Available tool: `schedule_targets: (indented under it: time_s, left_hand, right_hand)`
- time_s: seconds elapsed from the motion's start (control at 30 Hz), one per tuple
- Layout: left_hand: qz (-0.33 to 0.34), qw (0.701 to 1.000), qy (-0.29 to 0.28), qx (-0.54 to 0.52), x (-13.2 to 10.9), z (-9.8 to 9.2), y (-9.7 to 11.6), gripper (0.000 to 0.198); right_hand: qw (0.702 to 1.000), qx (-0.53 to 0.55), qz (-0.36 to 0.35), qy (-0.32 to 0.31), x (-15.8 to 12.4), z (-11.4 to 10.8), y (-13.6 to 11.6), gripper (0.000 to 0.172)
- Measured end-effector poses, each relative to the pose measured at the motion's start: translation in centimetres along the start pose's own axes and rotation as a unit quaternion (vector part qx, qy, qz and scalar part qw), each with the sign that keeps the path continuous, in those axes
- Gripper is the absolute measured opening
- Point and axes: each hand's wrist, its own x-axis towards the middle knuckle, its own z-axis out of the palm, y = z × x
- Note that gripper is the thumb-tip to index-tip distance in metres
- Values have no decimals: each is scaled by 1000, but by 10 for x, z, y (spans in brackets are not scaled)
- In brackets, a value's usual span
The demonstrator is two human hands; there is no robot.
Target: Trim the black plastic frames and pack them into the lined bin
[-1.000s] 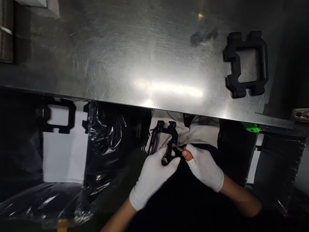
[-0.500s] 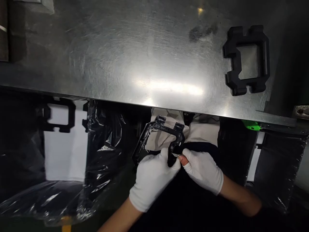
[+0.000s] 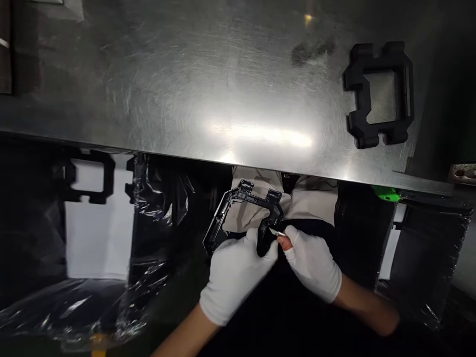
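My left hand (image 3: pixel 238 270), in a white glove, is closed around the lower right part of a black plastic frame (image 3: pixel 223 210) with notched corners. The frame is tilted above my lap, below the table's front edge. My right hand (image 3: pixel 312 260), gloved with a bare fingertip showing, pinches a small knife blade (image 3: pixel 277 232). Its pale pointed tip lies at the frame's right side, close to my left thumb; whether it touches the plastic I cannot tell. The knife's handle is hidden in the glove.
A second black frame (image 3: pixel 399 129) lies at the right of the metal table (image 3: pixel 167 84). Below left, a plastic-lined box (image 3: pixel 132 297) holds another frame (image 3: pixel 107 178) on a white sheet (image 3: pixel 98 238). A bright green object (image 3: pixel 386 193) sits by another lined box (image 3: pixel 424 258) at right.
The blade in my right hand now shows longer and points up-left at the frame. My right hand has shifted slightly. My left hand and its frame have hardly moved.
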Motion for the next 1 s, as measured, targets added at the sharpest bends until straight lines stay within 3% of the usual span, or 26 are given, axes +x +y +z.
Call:
schedule_targets:
  time_s: [0.1,0.17,0.27,0.33,0.4,0.63,0.73,0.83,0.93,1.0]
  left_hand:
    - [-75,989,-104,-71,5,-7,-2,35]
    - [-107,963,-158,-191,12,-15,-6,31]
    - [-112,878,-235,-401,23,-27,-16,30]
    - [-107,826,-273,-481,27,-31,-20,29]
    - [-105,803,-281,-515,28,-31,-23,26]
    - [-93,783,-287,-544,27,-25,-20,27]
    - [-105,758,-303,-568,29,-29,-23,28]
    - [-114,723,-323,-600,24,-44,-42,30]
    - [-111,669,-360,-641,11,-71,-76,33]
    - [-81,653,-322,-680,8,-92,-99,43]
  right_hand:
    - [998,52,-45,11,1,-1,6,37]
    - [994,90,-63,0,5,-3,9,39]
    - [991,102,-86,-20,13,-7,9,40]
    - [992,78,-96,-31,17,-9,6,38]
    - [993,53,-94,-42,18,-9,2,37]
    - [999,23,-19,-17,15,-8,-11,35]
    - [997,44,-51,-43,14,-14,-8,37]
    - [990,79,-79,-80,11,-33,6,39]
    - [984,132,-58,-103,5,-64,27,39]
    - [973,180,-36,-137,0,-89,37,43]
